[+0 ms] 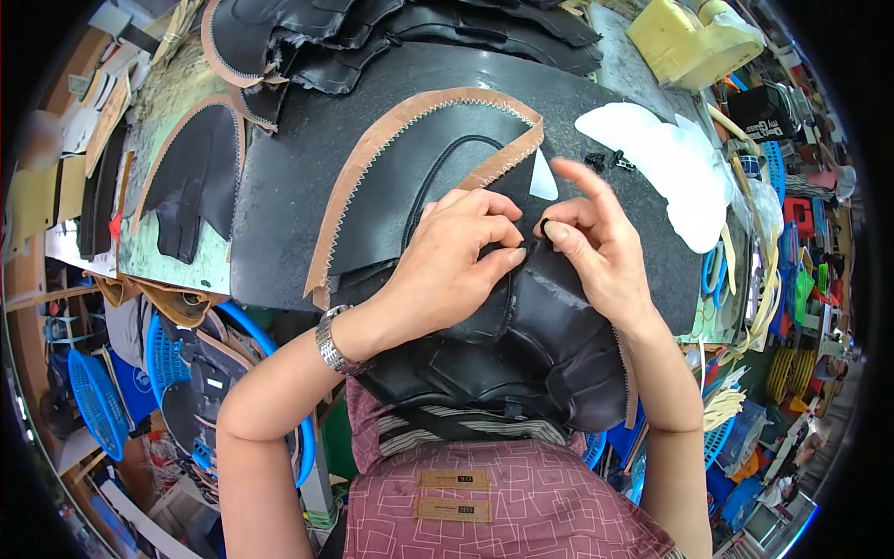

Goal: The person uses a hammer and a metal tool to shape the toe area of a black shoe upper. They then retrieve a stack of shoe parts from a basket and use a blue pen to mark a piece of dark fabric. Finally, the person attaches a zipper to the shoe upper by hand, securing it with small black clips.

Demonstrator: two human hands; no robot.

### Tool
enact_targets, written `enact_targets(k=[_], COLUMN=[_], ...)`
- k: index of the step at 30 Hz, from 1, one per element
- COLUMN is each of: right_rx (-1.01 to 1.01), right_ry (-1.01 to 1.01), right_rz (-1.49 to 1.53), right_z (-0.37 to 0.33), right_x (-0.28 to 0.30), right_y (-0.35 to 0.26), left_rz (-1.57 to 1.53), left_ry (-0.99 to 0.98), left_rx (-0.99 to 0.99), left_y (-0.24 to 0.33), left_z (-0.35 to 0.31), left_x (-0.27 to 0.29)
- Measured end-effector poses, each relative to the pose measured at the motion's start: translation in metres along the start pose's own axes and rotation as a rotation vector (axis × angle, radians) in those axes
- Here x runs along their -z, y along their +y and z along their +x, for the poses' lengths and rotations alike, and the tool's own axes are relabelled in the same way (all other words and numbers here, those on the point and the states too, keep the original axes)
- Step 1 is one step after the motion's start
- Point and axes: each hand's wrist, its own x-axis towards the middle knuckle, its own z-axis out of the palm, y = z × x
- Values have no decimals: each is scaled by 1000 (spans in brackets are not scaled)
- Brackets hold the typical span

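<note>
A black leather shoe upper (438,158) with a brown edge and white zigzag stitching lies before me, its near part bunched over the table edge and my lap. A thin black cord-like strip (447,154) curves across it. My left hand (456,247) rests on the leather, thumb and fingers closed on the strip near its middle. Just to the right, my right hand (601,242) pinches a small black piece (546,226) between thumb and finger; its index finger points up. The exact kind of the small piece is too small to make out.
Beyond lie stacked black uppers (438,37), with another upper (191,168) to the left. At right are small black parts (610,161), white sheet pieces (661,163), blue-handled scissors (714,270) and a yellow jug (694,42). Blue baskets (98,401) stand below left.
</note>
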Motion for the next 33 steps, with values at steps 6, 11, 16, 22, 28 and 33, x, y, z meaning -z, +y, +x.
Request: enact_targets(k=[6,11,16,22,28,33], right_rx=[372,368,293,287,107,-350], right_ry=[-49,-236,-319,-306,-256,-62], right_rz=[-575,-818,-833,-984,-557,187], right_z=[-3,-9,0,-4,5,0], right_x=[7,13,15,-1,19,18], right_y=[-1,-17,-16,-28,-15,-11], left_rz=[-4,9,-13,12,-21,-57], left_ry=[-2,-2,2,0,-8,2], left_rx=[-5,-8,3,-3,-2,2], left_y=[0,2,1,0,0,0], left_z=[-1,-1,-1,-2,-1,-2], left_x=[-1,-2,-2,-2,-1,-2])
